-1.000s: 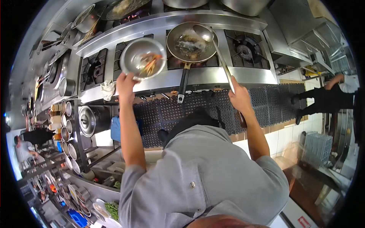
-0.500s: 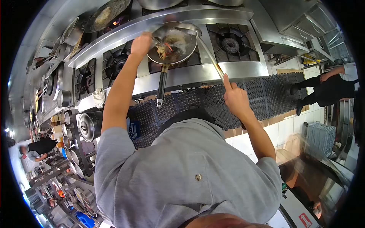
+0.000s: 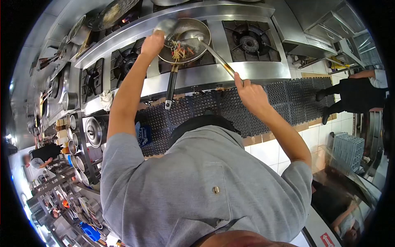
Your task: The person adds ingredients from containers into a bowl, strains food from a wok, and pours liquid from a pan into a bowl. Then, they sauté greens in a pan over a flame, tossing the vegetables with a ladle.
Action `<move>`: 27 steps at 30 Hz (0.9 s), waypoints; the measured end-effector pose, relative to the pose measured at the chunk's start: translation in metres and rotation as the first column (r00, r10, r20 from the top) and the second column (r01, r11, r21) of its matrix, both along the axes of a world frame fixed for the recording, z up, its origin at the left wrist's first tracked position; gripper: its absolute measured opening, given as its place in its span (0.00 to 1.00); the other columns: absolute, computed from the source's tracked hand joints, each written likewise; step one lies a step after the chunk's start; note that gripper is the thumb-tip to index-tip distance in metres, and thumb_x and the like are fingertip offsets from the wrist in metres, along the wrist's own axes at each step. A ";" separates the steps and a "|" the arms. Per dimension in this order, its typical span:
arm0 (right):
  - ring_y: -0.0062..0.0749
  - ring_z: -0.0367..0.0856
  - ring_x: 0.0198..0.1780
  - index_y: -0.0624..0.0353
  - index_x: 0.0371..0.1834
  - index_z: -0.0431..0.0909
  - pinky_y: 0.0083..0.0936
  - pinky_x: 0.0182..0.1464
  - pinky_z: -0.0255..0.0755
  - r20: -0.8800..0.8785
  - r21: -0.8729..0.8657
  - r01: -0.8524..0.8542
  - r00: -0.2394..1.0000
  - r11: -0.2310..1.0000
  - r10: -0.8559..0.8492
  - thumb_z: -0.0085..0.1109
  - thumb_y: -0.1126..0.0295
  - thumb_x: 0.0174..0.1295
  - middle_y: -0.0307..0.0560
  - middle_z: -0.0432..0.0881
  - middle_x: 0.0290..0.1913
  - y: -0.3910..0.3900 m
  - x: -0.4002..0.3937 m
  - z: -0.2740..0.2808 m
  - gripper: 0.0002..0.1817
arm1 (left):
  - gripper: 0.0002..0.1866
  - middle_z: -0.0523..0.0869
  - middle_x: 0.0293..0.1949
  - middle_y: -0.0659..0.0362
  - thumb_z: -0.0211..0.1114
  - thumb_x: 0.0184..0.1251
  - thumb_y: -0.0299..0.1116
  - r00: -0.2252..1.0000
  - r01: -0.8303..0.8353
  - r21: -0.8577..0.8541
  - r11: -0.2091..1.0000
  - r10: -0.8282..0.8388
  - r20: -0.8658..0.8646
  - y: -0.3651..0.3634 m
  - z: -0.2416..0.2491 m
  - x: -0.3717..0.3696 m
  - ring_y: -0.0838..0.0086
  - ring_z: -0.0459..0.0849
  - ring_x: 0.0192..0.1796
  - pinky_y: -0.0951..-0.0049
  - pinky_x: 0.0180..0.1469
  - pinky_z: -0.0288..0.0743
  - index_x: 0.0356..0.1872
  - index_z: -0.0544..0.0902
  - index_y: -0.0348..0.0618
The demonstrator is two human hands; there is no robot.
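Over the left edge of the frying pan, my left hand is closed on a small metal bowl, tilted and blurred. Thin strips of food, yellowish with some red, lie in the pan near its handle side. My right hand grips the long handle of a ladle, forefinger stretched along it. The ladle's head is inside the pan, toward its right side. The pan sits on a stove burner, its black handle pointing toward me with no hand on it.
Burners flank the pan, one on the right and one on the left. A cloth hangs on the stove's front edge near a lidded pot. Another person stands at right on the black floor mat.
The ladle's head has moved left and down within the pan, and my right hand has shifted slightly left. The bowl in my left hand has risen slightly. More food strips show in the pan.
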State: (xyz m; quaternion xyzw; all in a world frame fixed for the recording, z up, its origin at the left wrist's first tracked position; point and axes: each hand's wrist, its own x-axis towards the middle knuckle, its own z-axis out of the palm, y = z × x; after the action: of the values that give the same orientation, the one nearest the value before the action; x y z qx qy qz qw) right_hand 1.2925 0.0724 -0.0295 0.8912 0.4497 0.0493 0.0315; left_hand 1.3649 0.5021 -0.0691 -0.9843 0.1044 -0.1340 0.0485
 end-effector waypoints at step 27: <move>0.32 0.76 0.22 0.70 0.67 0.63 0.27 0.23 0.68 -0.691 0.228 0.353 0.715 0.908 -0.105 0.51 0.78 0.52 0.55 0.80 0.30 0.044 0.000 0.008 0.34 | 0.12 0.86 0.32 0.52 0.66 0.55 0.33 -0.203 0.041 -0.962 -0.272 0.940 -0.274 -0.032 0.018 -0.473 0.70 0.83 0.34 0.70 0.38 0.77 0.33 0.83 0.32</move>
State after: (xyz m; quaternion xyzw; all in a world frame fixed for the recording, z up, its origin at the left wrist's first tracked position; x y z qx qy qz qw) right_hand 1.2922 0.1167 -0.0219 0.8902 0.2996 -0.1976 -0.2805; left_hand 0.8914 0.4699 -0.0513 -0.3868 -0.6546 -0.5440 -0.3550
